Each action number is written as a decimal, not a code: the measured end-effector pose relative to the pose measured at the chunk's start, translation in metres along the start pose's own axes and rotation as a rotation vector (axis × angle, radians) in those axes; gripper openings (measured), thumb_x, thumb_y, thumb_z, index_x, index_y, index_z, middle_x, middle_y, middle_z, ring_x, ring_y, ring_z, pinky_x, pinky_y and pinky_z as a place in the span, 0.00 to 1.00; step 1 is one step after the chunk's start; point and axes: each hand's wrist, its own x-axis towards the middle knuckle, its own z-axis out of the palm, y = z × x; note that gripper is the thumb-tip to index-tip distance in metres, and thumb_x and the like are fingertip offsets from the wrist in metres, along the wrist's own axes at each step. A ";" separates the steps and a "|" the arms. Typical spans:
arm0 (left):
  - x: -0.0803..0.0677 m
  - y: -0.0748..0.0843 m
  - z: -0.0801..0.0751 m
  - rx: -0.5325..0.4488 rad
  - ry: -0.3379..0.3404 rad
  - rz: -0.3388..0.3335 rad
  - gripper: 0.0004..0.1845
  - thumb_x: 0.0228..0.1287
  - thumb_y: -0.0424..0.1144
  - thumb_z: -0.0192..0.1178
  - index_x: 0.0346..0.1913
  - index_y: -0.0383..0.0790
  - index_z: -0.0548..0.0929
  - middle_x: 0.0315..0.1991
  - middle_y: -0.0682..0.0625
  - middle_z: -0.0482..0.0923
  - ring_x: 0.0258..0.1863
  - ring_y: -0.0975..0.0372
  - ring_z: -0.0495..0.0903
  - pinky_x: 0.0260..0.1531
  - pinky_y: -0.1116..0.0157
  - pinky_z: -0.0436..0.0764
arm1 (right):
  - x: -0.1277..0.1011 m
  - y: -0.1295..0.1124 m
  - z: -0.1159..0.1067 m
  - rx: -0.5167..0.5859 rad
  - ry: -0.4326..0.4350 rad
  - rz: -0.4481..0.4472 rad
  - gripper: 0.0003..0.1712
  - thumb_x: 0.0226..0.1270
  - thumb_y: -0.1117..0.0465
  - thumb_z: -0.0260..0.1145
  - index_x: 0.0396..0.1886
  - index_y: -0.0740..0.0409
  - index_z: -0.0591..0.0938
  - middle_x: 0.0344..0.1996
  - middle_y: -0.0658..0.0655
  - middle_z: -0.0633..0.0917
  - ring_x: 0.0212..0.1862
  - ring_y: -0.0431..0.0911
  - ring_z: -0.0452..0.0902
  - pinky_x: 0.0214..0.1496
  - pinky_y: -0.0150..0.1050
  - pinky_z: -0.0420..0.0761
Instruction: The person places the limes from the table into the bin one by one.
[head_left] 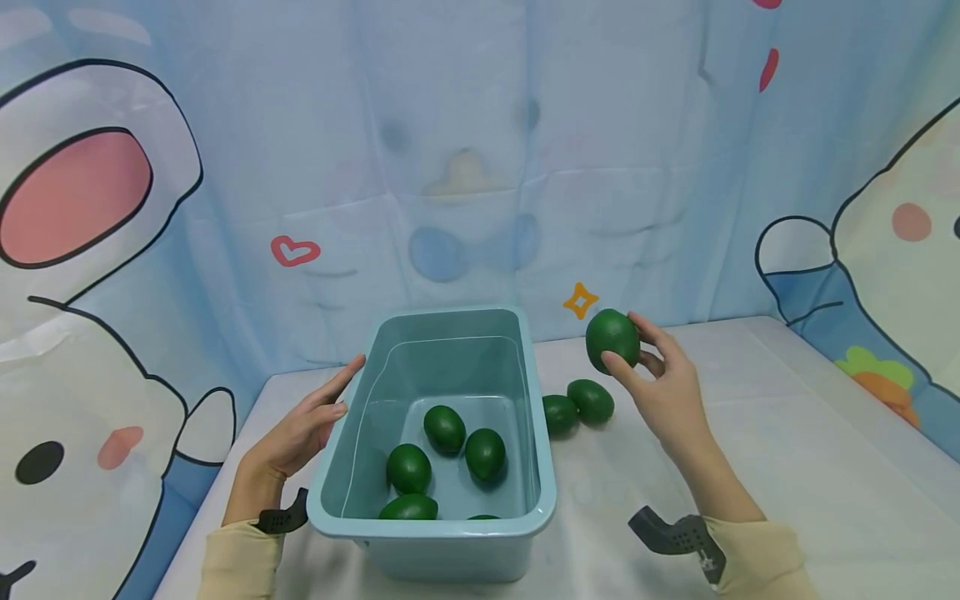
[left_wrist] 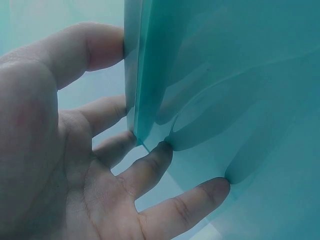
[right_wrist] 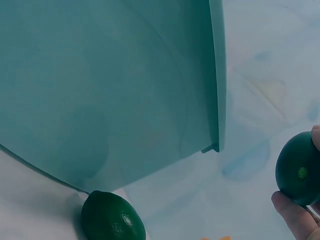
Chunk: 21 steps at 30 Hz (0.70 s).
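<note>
A light blue-green plastic bin [head_left: 450, 550] stands on the table with several green limes [head_left: 444, 430] inside. My left hand [head_left: 296, 433] is at the bin's left side; in the left wrist view its fairly straight fingers [left_wrist: 182, 207] touch the outer wall, and the thumb meets the rim edge. To the right of the bin, my right hand [head_left: 667, 392] pinches a lime [head_left: 609, 337] between thumb and fingers, raised above the table. Beneath it, two more limes [head_left: 591, 402] lie against each other next to the bin's right wall, one partly hidden by it.
The white-covered table [head_left: 750, 433] extends right of the bin. Behind it hangs a pale blue cartoon curtain [head_left: 465, 125], which meets the table's back edge and also runs down both sides. The bin's front wall hides part of the limes nearest me.
</note>
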 end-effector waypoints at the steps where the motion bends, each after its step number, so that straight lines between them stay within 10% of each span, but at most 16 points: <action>1: 0.000 0.000 0.000 -0.001 0.000 0.000 0.33 0.74 0.38 0.41 0.76 0.59 0.43 0.77 0.52 0.28 0.69 0.66 0.61 0.57 0.64 0.75 | 0.000 0.000 0.001 0.001 -0.001 -0.003 0.40 0.63 0.52 0.66 0.73 0.46 0.61 0.63 0.56 0.68 0.58 0.44 0.72 0.43 0.17 0.75; 21: 0.000 0.002 0.001 -0.012 -0.010 0.000 0.34 0.74 0.35 0.38 0.76 0.59 0.42 0.77 0.52 0.26 0.69 0.66 0.61 0.57 0.64 0.75 | -0.006 -0.005 0.009 -0.010 -0.063 -0.037 0.39 0.63 0.51 0.67 0.72 0.47 0.63 0.66 0.56 0.68 0.62 0.54 0.72 0.42 0.17 0.75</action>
